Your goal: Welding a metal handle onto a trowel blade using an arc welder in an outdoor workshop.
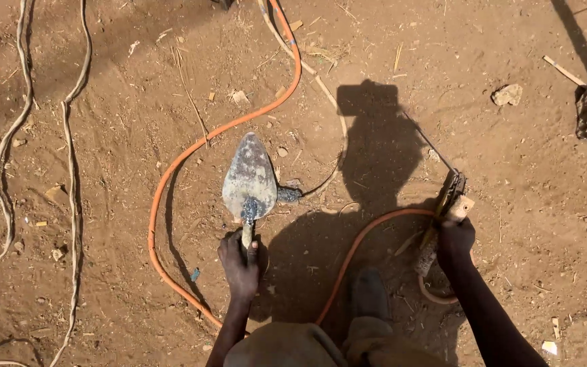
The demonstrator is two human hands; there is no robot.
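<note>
Two hands are busy over the bare brown dirt in the head view. His left hand [241,261] is wrapped tight round the wooden handle of a trowel [249,180], blade flat and pointing away, hovering just above the ground beside an orange hose [191,153]. The right hand [455,238] is clamped on a wooden-handled tool [443,217], possibly a brush or hammer; I cannot tell which, as the head is in shadow. To my eye, keeping the blade level and clear of the hose would serve him best. That trowel is pointed, grey, crusted with dried mortar, darker at the neck. A stone [507,94] lies well apart.
</note>
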